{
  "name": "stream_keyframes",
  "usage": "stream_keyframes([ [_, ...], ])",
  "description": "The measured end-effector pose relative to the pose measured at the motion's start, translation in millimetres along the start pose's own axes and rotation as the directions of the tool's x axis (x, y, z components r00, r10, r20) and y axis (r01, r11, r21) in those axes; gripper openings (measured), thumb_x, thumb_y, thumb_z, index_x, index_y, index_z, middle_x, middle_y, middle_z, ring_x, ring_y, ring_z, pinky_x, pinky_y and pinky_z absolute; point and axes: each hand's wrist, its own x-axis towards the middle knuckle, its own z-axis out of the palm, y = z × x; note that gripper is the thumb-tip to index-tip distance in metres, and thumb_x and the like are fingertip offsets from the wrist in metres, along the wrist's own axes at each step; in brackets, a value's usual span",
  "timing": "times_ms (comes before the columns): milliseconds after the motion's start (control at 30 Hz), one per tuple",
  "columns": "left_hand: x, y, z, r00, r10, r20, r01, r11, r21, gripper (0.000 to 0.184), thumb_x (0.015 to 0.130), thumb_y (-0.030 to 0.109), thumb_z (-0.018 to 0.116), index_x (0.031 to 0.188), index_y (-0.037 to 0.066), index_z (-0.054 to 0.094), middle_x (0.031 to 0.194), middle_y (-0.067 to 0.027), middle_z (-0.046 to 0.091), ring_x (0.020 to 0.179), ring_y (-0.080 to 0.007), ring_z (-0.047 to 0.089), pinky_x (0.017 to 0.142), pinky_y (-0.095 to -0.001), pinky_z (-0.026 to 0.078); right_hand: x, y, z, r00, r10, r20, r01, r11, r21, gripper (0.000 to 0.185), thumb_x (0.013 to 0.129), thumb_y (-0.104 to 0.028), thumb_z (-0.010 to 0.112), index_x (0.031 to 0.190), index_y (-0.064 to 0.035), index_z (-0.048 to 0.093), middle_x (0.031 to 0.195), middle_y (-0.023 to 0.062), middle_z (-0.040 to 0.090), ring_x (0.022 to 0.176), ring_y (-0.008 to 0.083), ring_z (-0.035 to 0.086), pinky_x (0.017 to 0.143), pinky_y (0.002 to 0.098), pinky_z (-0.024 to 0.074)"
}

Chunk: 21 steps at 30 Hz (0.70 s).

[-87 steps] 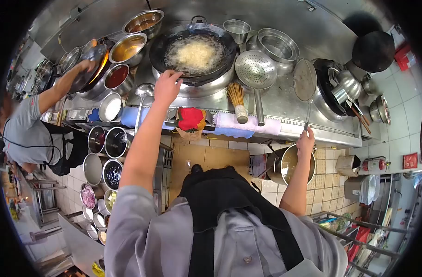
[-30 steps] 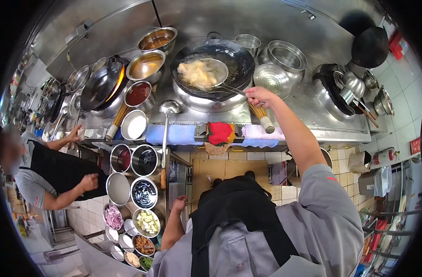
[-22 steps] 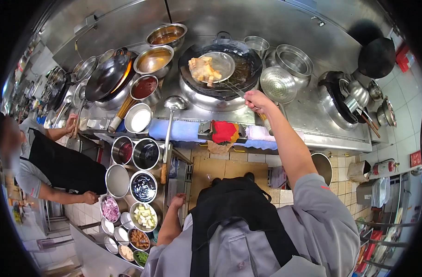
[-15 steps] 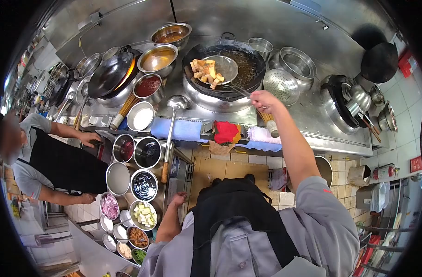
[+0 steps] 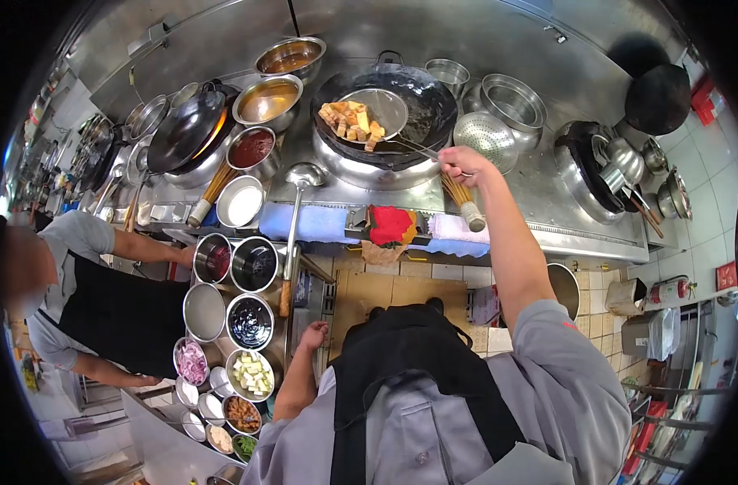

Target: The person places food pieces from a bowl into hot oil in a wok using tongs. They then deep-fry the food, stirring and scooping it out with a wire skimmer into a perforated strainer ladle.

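Note:
My right hand (image 5: 463, 164) is closed around the handle of a mesh strainer (image 5: 390, 111) over the big black wok (image 5: 435, 101). Golden-brown fried pieces (image 5: 354, 123) lie in and along the left side of the strainer; whether some rest on the wok wall I cannot tell. Dark oil shows in the wok. My left hand (image 5: 314, 334) hangs low beside my body, right of the ingredient pots, its fingers curled and too small to make out. Near my right hand are a bamboo brush (image 5: 463, 201) and a perforated ladle (image 5: 485, 142).
A co-worker (image 5: 118, 299) stands at the left, one hand near the pots. A ladle (image 5: 306, 175) lies across the counter edge. Sauce bowls (image 5: 269, 100) stand left of the wok, with a second wok (image 5: 187, 132) over a flame. Another burner (image 5: 587, 174) is at right.
The strainer has come into the wok in my right hand, and the pieces have gone from bubbling oil to lifted and distinct. My left hand has dropped from the wok's edge. The co-worker's arms have shifted.

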Motion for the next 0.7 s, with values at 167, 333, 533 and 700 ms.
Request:
stream_keyframes([
  [167,-31.5,13.0,-6.0,0.998,-0.048,-0.027,0.055,0.903,0.426,0.030,0.075,0.022,0.054,0.099,0.003,0.055,0.080,-0.0070,0.059,0.062,-0.0135,0.054,0.061,-0.0262,0.045,13.6,5.4,11.4,1.000,-0.002,-0.008,0.003,0.994,0.107,0.013,0.083,-0.010,0.043,0.091,-0.0016,0.050,0.055,-0.0032,0.043,0.035,0.0001,0.031,0.030,0.0153,0.0190],
  [333,18.7,-53.6,-29.1,0.992,-0.097,0.080,0.107,0.986,-0.127,0.030,0.076,0.022,0.053,0.101,0.008,0.056,0.090,-0.0060,0.061,0.079,-0.0179,0.058,0.065,-0.0294,0.046,24.9,9.2,26.6,0.999,0.022,-0.043,-0.014,0.985,0.170,0.012,0.082,-0.010,0.043,0.087,-0.0013,0.050,0.054,-0.0018,0.043,0.035,0.0012,0.032,0.030,0.0157,0.0187],
  [533,-6.2,-24.7,-13.8,0.988,-0.138,-0.070,0.150,0.967,0.204,0.028,0.077,0.020,0.053,0.101,0.007,0.056,0.083,-0.0038,0.059,0.068,-0.0130,0.055,0.059,-0.0256,0.044,31.9,16.0,26.2,1.000,0.005,-0.005,-0.003,0.967,0.256,0.010,0.083,-0.011,0.044,0.088,-0.0021,0.047,0.055,-0.0015,0.043,0.037,0.0021,0.034,0.032,0.0164,0.0203],
  [700,-7.9,-13.7,-7.3,0.994,-0.084,-0.071,0.097,0.972,0.212,0.025,0.078,0.021,0.052,0.099,0.007,0.057,0.082,-0.0034,0.059,0.066,-0.0126,0.054,0.057,-0.0265,0.044,24.5,20.9,18.5,0.999,-0.037,0.033,0.022,0.934,0.357,0.012,0.084,-0.013,0.043,0.088,-0.0026,0.047,0.055,-0.0019,0.043,0.037,0.0017,0.031,0.031,0.0160,0.0194],
])
